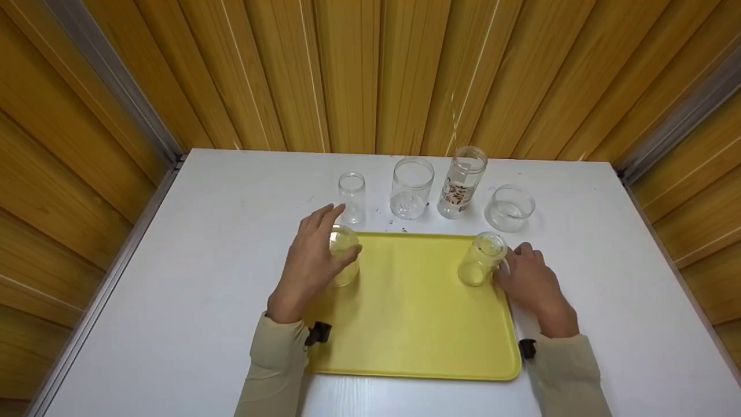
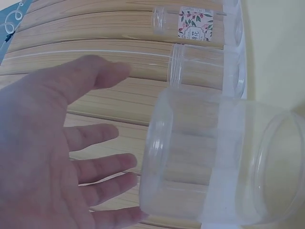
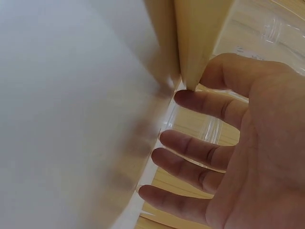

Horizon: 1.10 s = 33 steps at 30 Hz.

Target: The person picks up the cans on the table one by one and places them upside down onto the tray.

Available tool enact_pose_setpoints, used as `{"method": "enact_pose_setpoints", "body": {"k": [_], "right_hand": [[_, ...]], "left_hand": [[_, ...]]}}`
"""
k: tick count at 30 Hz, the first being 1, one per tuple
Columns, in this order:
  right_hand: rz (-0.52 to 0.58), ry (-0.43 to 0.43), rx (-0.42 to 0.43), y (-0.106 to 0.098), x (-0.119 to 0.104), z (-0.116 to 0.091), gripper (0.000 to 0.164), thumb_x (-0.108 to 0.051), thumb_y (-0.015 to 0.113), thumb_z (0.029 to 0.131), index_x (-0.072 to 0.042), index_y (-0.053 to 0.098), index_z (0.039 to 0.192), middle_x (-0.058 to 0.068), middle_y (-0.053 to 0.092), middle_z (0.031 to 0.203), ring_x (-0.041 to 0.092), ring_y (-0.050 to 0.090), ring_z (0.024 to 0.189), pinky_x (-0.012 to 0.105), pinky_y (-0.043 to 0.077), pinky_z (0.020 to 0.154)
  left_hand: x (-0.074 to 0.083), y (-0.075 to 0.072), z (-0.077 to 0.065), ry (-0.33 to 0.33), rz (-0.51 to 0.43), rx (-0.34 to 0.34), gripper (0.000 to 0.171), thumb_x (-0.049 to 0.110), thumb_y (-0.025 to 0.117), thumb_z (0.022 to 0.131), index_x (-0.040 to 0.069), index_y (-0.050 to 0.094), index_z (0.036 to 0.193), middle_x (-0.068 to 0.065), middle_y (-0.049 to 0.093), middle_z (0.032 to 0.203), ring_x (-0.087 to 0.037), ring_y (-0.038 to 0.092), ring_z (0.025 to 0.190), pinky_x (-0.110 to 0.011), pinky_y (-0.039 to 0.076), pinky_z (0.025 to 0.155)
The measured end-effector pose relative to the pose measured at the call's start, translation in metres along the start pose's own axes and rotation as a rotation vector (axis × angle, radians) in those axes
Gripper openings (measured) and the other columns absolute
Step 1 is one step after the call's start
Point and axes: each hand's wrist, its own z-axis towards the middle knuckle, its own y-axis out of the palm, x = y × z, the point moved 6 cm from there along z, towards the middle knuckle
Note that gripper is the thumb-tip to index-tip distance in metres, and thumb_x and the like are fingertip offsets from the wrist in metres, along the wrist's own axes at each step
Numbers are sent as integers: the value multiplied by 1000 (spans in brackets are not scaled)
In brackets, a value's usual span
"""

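Observation:
A yellow tray [image 1: 422, 324] lies on the white table. On its far left corner stands a clear jar [image 1: 346, 273], upside down, with my left hand [image 1: 310, 260] around its left side. The left wrist view shows that hand's fingers spread and the jar [image 2: 190, 157] beside them, not gripped. Another clear jar [image 1: 476, 269] stands upside down near the tray's right edge. My right hand [image 1: 529, 284] is at that edge; in the right wrist view its thumb and index finger pinch the tray's rim [image 3: 195, 52], while the other fingers stretch out below.
Behind the tray stand a slim clear jar [image 1: 352, 200], a wider jar [image 1: 411, 188], a tall jar with a floral label [image 1: 460, 185] and a low clear jar [image 1: 509, 208]. Wood-patterned panels [image 1: 347, 75] enclose the table's back and sides.

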Motion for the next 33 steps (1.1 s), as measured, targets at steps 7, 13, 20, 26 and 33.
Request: {"method": "enact_pose_setpoints", "body": {"k": [7,13,20,26,33], "right_hand": [[-4,3,5,1,-1,4,50,-24,58,102,5,58,142,33,51,119,52,51,110,67,51,77],[-8,2,16,1,-3,6,48,-24,59,102,4,59,141,32,52,118,52,53,109,67,52,76],[-11,-1,19,0,-3,3,46,-23,59,102,2,60,140,31,52,117,51,53,108,67,52,75],[-8,-4,11,-1,-3,1,46,-23,59,102,3,60,140,31,52,117,50,52,109,66,52,75],[-12,2,8,-1,-2,0,48,-22,60,101,5,59,140,31,52,118,50,52,108,66,52,76]], "left_hand": [[5,-4,9,19,3,4,74,24,84,92,3,52,155,-22,49,156,-41,44,145,-57,42,114],[12,-14,21,67,43,14,69,24,82,95,4,53,154,-18,52,155,-37,48,142,-55,46,110],[15,-18,38,95,134,-31,66,26,79,97,4,53,154,-20,54,153,-38,50,140,-54,48,108],[12,-16,53,93,171,-61,63,27,77,98,4,53,153,-19,55,151,-38,50,139,-54,51,103],[3,-8,72,34,181,-156,63,26,73,100,4,52,154,-21,52,153,-39,49,140,-54,50,105]]}}
